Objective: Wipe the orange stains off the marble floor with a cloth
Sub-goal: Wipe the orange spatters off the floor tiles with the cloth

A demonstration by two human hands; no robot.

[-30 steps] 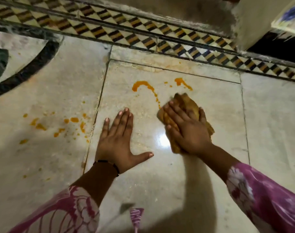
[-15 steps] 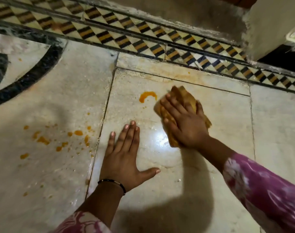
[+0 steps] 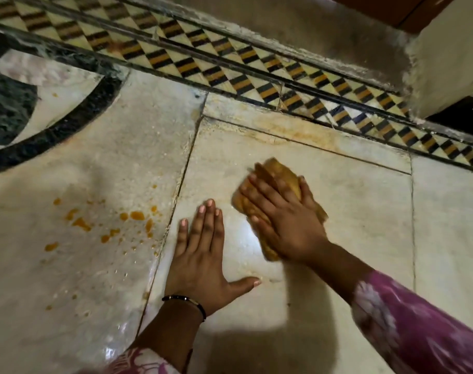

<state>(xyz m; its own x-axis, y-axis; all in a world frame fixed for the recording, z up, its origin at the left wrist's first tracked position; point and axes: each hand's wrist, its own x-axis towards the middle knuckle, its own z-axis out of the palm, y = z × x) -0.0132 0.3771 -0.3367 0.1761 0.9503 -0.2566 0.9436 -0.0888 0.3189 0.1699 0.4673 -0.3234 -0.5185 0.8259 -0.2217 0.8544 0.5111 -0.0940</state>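
My right hand presses flat on a folded, orange-stained cloth on the middle marble slab. The cloth sticks out beyond my fingertips and at the wrist side. My left hand lies flat on the same slab, fingers spread, palm down, just left of the cloth and holding nothing. A scatter of orange stains marks the neighbouring slab to the left, across the joint line. No orange streaks show on the middle slab around the cloth.
A patterned border of black, orange and cream diamonds runs across the far side. A dark curved inlay sits at the far left. A pale wall corner rises at the top right. My pink patterned sleeves enter from below.
The cloth swept left across the middle slab under my right hand; the orange streaks seen there earlier are gone. My left hand stayed planted.
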